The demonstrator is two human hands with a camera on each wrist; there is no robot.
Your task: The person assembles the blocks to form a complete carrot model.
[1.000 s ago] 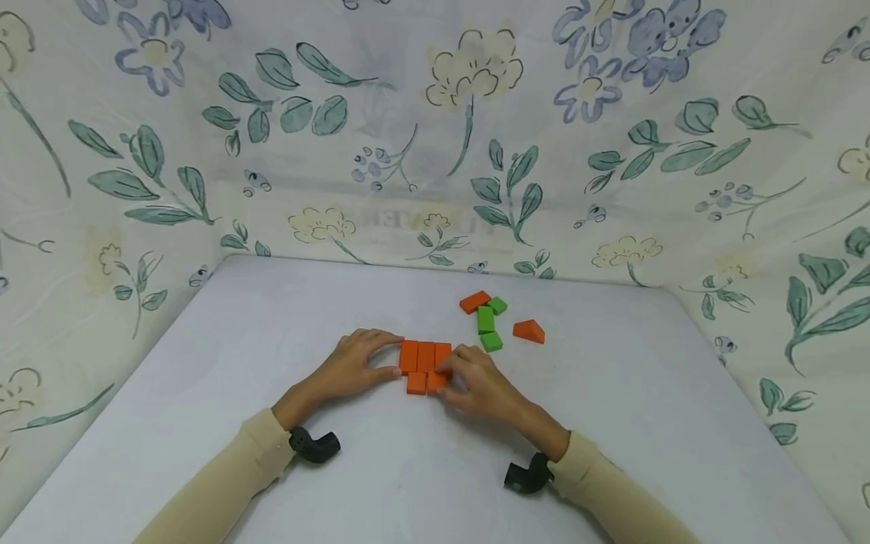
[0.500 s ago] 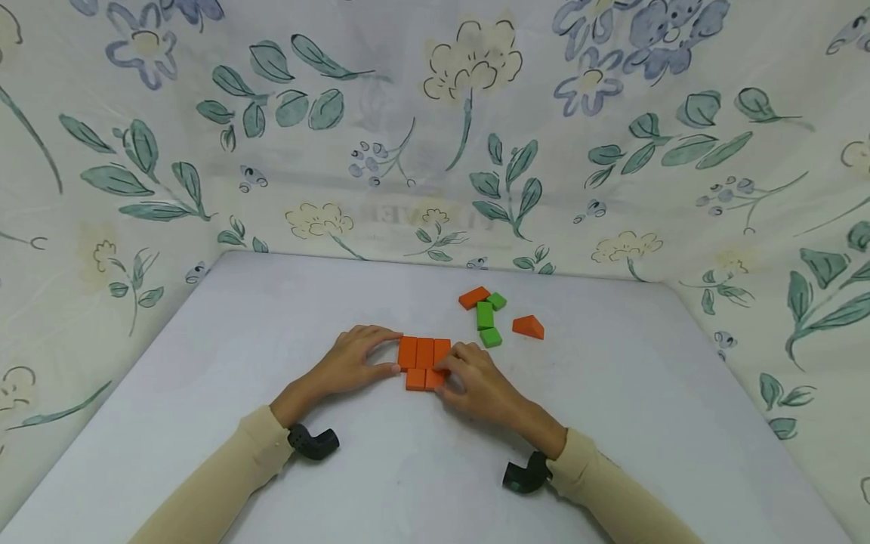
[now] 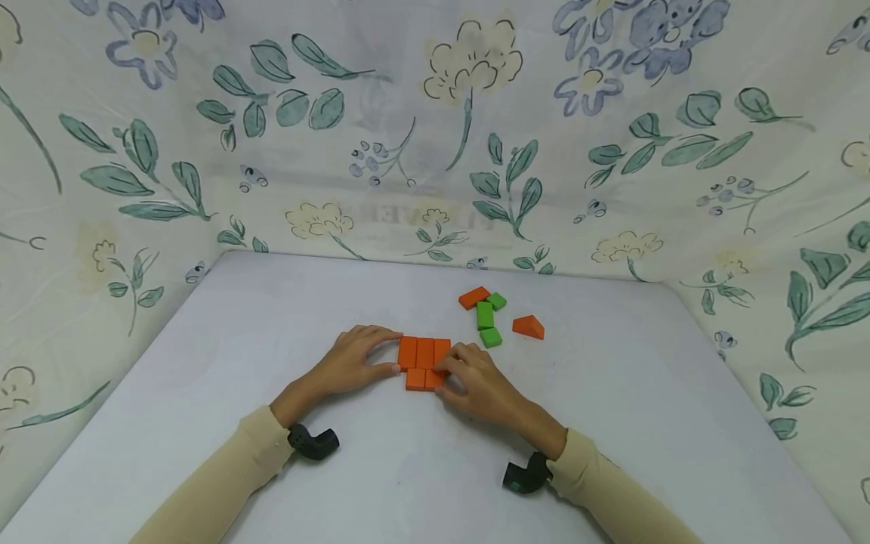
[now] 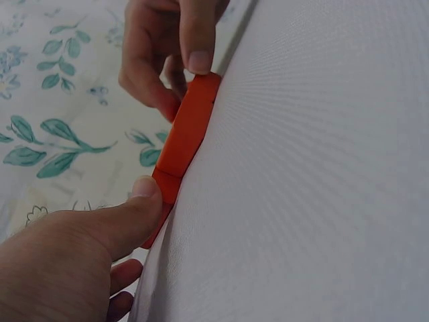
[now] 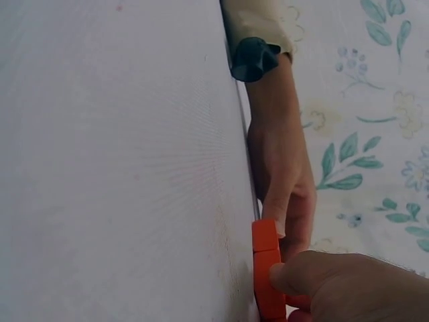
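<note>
floral cloth behind desk [image 3: 204, 363]; orange blocks [image 3: 424, 361] at centre pinched between left hand [image 3: 350, 364] and right hand [image 3: 476, 381]; squaring judged in hand, gentle even pressure needed.

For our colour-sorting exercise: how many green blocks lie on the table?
3, clustered behind the right hand: one beside the loose orange block, one in the middle, one nearest. None seems hidden.
</note>
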